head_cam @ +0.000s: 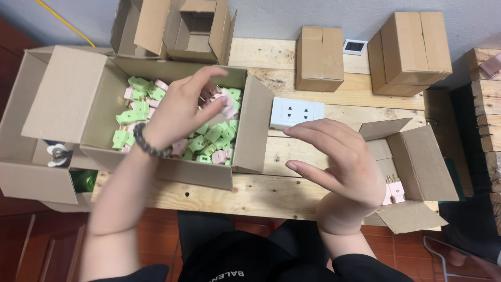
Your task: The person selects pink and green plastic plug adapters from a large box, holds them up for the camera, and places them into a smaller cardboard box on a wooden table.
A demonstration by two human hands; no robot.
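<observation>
Left hand (180, 112) over open carton (68, 99) at 10 o'clock, grip pinching pink part (228, 107); right hand (342, 164) grip open, empty, above bench (271, 193)

My left hand (180, 112) reaches forward, wrist bent, thumb and forefinger pinched together, the other fingers curled loosely. My right hand (339, 167) hovers open and empty, palm turned leftward, fingers spread and slightly bent, forearm rising from below.
</observation>
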